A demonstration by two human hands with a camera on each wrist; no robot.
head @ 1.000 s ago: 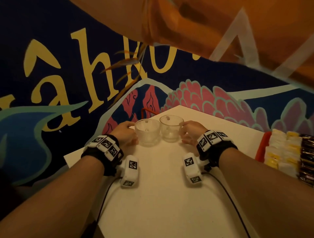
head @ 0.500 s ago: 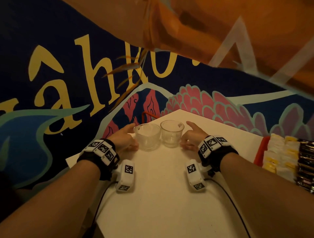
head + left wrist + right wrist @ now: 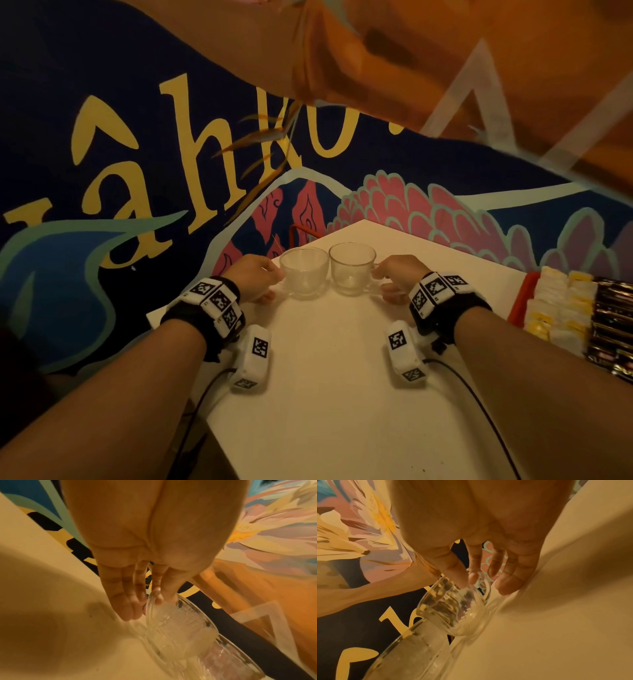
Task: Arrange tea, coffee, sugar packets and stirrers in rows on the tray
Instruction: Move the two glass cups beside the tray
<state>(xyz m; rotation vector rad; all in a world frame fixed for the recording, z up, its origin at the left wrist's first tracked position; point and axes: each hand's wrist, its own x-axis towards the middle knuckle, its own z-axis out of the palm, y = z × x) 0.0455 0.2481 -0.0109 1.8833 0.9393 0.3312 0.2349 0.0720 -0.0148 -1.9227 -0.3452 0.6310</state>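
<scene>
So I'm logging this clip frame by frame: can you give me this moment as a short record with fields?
surface: white table
left hand: pinches handle of left glass cup
right hand: pinches handle of right glass cup
cups: upright, empty, side by side at the far corner
tray: red, at right edge, holding packets in rows
stirrers: not discernible

Two clear glass cups standing upright, touching side by side near far corner of white counter. Painted mural wall with yellow lettering and pink scalloped shapes running behind counter's far edges.
</scene>
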